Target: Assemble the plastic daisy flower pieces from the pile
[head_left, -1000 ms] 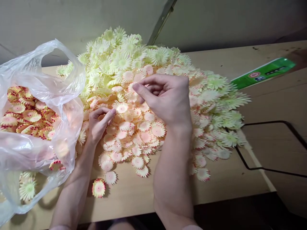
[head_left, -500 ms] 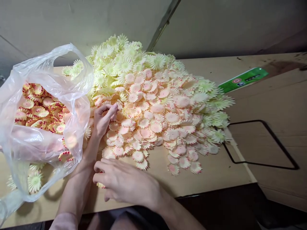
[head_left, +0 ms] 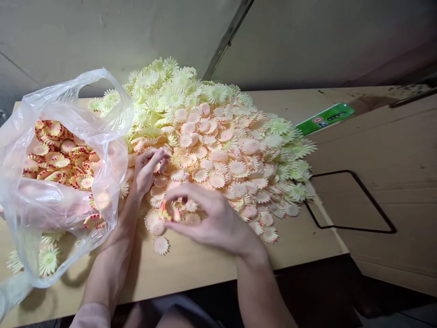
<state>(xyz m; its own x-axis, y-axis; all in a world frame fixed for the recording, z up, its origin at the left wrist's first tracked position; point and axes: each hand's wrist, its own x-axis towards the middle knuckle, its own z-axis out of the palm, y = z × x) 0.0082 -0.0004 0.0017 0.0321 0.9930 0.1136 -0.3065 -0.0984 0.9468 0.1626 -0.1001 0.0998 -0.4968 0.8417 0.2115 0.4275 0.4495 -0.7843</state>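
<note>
A large heap of artificial flower heads (head_left: 235, 168), pale pink with red-tipped petals in front and pale green behind, covers the middle of the table. My left hand (head_left: 147, 169) rests at the heap's left side, its fingers curled and pressed together; whatever they hold, if anything, is hidden. Over the heap's front edge, my right hand (head_left: 208, 216) curves its thumb and fingers around a few red-and-yellow-edged flower heads (head_left: 170, 211). One loose pink flower head (head_left: 161, 245) lies on the table just below these fingers.
At the left stands an open translucent plastic bag (head_left: 51, 196) with red-edged flower heads (head_left: 61, 157) inside. Pale green flower heads (head_left: 48, 259) lie beside it. A green printed strip (head_left: 326, 119) and a black wire frame (head_left: 372, 196) are at the right, near cardboard (head_left: 385, 150).
My right hand has moved up and right from the table's front to the heap's edge, carrying the flower heads. My left hand has stayed in place. The view has shifted slightly.
</note>
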